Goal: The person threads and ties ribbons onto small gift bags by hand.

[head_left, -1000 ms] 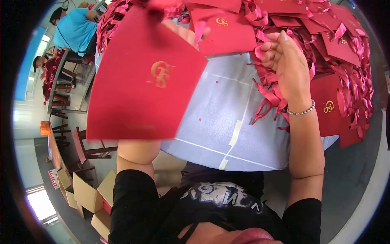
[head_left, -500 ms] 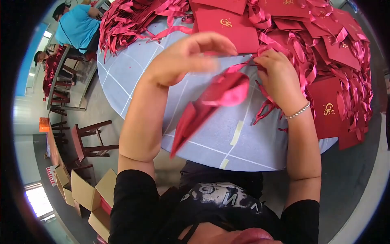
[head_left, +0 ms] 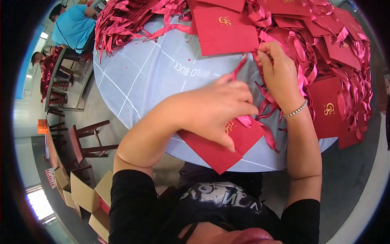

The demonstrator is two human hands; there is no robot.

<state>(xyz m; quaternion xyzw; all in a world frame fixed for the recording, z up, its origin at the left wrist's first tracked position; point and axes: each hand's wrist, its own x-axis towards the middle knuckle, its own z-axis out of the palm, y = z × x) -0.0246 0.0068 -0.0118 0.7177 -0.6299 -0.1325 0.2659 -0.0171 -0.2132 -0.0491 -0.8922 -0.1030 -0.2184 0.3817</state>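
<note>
A red bag with a gold logo and pink ribbon lies tilted at the table's near edge. Over its upper part is my left hand, fingers spread and thumb apart, partly hiding the logo. My right hand has its thumb and forefinger pinched together beside the corner of another red bag; what sits between the fingertips is too small to make out. Below that pinch, a narrow twisted ribbon runs down towards my left hand.
Many red bags with pink ribbons cover the right and far side of the cloth-covered table. A ribbon pile sits at the far left. Beyond are a wooden stool, open cartons and a person in blue.
The near bag has dropped from a raised, edge-on position to lie with its logo side up. My left hand has moved down over it. My right hand has barely moved.
</note>
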